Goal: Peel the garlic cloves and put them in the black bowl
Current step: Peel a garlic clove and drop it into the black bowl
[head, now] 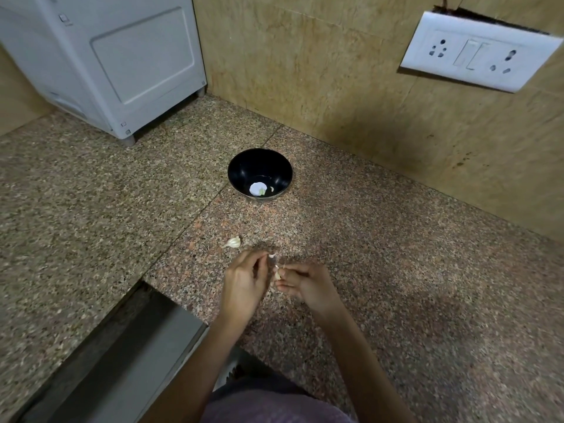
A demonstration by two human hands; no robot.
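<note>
Right hand [308, 285], garlic clove [277, 275] at fingertips

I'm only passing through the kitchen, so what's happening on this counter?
A person is peeling garlic by hand over the granite counter. The right hand holds a clove, and the left hand seems to pinch a bit of skin pulled from it. Another garlic piece lies on the counter just beyond the hands. The black bowl stands farther back, with one small pale clove visible inside.
</note>
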